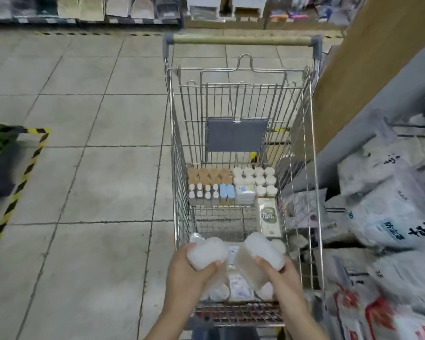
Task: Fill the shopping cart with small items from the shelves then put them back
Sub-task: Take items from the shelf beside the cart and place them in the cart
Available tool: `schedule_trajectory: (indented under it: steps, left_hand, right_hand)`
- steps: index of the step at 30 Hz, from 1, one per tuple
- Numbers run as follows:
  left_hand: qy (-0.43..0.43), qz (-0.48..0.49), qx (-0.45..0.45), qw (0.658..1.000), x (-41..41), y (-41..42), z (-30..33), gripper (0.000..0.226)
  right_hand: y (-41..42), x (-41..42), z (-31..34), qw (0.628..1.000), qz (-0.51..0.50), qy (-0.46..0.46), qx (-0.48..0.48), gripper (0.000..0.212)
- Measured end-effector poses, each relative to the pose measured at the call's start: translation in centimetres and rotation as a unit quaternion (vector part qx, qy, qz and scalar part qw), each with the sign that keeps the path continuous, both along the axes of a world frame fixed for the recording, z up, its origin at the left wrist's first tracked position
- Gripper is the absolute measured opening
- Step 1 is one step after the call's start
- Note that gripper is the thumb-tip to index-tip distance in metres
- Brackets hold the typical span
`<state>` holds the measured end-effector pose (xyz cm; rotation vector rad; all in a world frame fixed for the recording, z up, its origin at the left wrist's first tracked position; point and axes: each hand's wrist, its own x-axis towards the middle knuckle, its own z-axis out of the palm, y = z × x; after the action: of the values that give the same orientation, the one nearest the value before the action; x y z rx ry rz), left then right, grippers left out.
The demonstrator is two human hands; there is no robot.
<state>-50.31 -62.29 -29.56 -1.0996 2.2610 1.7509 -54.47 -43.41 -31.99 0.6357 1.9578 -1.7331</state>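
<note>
A wire shopping cart [243,133] of silver metal stands on the grey tiled floor [84,168], its wooden handle bar [241,41] at the far end and a grey panel [237,134] hanging on the folded child-seat flap. Both hands reach over the cart's near edge, each grasping one item above the basket. The left hand [189,268] has its fingers and thumb curled round a translucent white container [206,251] with a rounded, frosted top. The right hand [275,268] grips a similar frosted pack [260,253], tilted toward the left, with a tan underside showing.

Against the cart's far wall the small items sit in tidy rows: tan-capped pieces [210,175] in the far left corner, round white-capped ones [254,179] in the far right corner, and just nearer, a row of small white bottles [204,191], two pale blue pieces [226,191] and a soft white packet [244,195]. A pale carton with a green label [270,217] lies along the right side. More white rounded containers [219,292] and a flat clear-wrapped packet [239,287] lie at the near end, below the hands; their detail is blurred.

To the right of the cart, bulky white plastic-wrapped sacks [390,217] with printed lettering are piled on a low shelf. Yellow-and-black tape [17,190] marks the floor on the left.
</note>
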Motion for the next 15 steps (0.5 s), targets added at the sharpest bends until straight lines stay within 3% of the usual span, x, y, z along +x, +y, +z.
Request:
schedule_trajectory:
  steps: [4,10,15]
  left_hand:
    - [-0.006,0.025,-0.076,0.997,-3.5,0.3,-3.2,0.049]
    - [-0.067,0.069,-0.125,0.988,-8.4,-0.2,-10.1,0.059]
    - [-0.084,0.112,-0.139,0.98,-12.1,-1.0,-15.9,0.053]
  right_hand:
    - [-1.1,-4.7,-3.9,0.999,0.009,-0.002,0.044,0.043]
    - [-3.2,-10.1,-10.3,0.993,0.055,-0.026,0.1,0.047]
    - [-6.3,-13.8,-15.5,0.989,0.083,-0.038,0.114,0.046]
